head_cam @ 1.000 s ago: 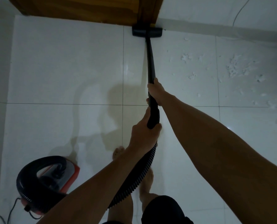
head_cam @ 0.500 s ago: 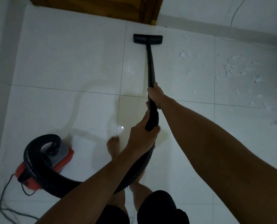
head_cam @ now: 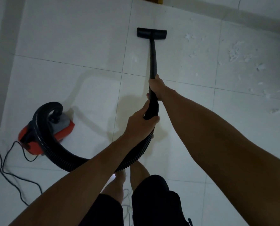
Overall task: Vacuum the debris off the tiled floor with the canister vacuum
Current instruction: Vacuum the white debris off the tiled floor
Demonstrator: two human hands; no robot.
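Near the far edge of the tiled floor (head_cam: pixel 70 46), the black floor nozzle (head_cam: pixel 151 33) lies flat on a tile, with the wand (head_cam: pixel 153 59) running straight back from it toward the person. Both hands are on that wand: the right hand (head_cam: pixel 157 88) grips it higher up, fingers wrapped round the tube, and the left hand (head_cam: pixel 140 123) is curled round the thicker handle end where the ribbed hose (head_cam: pixel 90 163) joins. That hose loops back to the red canister vacuum (head_cam: pixel 54 128), which sits by the floor's left edge with its power cord (head_cam: pixel 13 168) trailing toward the near-left corner.

White debris (head_cam: pixel 237 53) is scattered over the tiles toward the far-right corner, well to the right of the nozzle and untouched by it. Since the wand's long axis points straight ahead, the next stroke seems to call for swinging the nozzle rightward, the right hand being nearer the mess and steering. Most of the cleaning appears left to do.
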